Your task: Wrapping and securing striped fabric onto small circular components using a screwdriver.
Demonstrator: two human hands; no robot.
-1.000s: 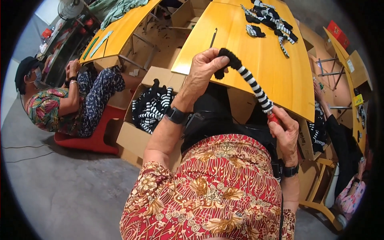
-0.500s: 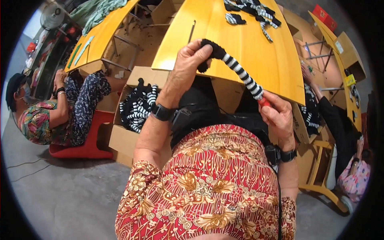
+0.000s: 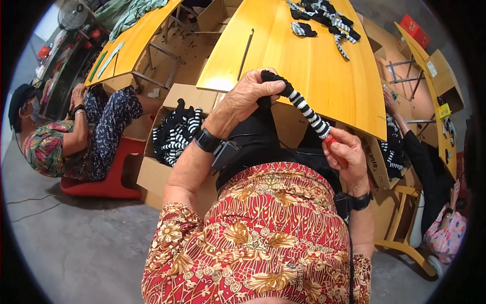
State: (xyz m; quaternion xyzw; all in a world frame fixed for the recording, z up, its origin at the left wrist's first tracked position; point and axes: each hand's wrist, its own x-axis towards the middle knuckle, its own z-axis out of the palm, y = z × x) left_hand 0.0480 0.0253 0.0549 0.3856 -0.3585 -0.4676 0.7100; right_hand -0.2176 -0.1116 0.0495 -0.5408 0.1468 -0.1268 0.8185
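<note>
My left hand [image 3: 251, 93] pinches the black end of a black-and-white striped knitted tube [image 3: 307, 110], thumb on top. From there the tube slopes down to my right hand [image 3: 349, 156], which is closed around a red handle [image 3: 340, 159] at the tube's lower end. Whatever is attached to that handle inside the knit is hidden. Both hands are above my lap, close to the near edge of the yellow table [image 3: 273, 48].
An open cardboard box [image 3: 152, 172] of striped knit pieces [image 3: 177, 133] stands at my left, another box [image 3: 378, 164] at my right. More knit pieces [image 3: 329, 23] and a thin dark stick [image 3: 246, 53] lie on the table. Co-workers sit on both sides.
My left hand has come down and closer to me, drawing nearer the right hand. The right hand has lowered slightly, and more of the red handle shows.
</note>
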